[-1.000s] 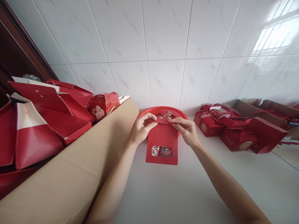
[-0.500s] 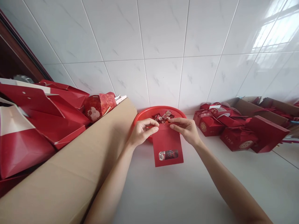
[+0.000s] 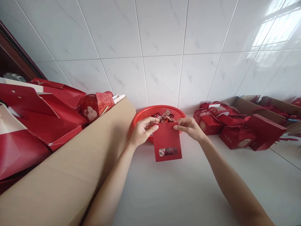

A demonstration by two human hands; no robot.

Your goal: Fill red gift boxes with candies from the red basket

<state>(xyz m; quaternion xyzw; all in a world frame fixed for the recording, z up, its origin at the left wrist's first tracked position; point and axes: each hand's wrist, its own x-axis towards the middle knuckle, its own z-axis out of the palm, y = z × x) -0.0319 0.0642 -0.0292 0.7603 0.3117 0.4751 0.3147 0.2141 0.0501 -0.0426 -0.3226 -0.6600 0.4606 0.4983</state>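
Observation:
A flat-faced red paper bag (image 3: 166, 138) hangs over the front rim of a red plastic basket (image 3: 141, 115). Near its bottom is a rounded window through which dark red wrappers show. My left hand (image 3: 144, 131) pinches the bag's top left corner between thumb and fingers. At the top right corner, my right hand (image 3: 190, 127) grips the edge in the same way. Behind the bag, wrapped candies (image 3: 166, 115) lie in the basket, partly hidden by the bag and my hands.
On the left stands a long cardboard box (image 3: 70, 160) filled with red cartons (image 3: 58, 125). Several small red boxes (image 3: 237, 136) sit at the right, with open cardboard boxes (image 3: 254, 110) behind them. A white tiled wall (image 3: 162, 75) rises behind the basket.
My right hand has shifted slightly outward along the bag's top edge to its corner. The bag appears a little higher, and the whole view has moved slightly.

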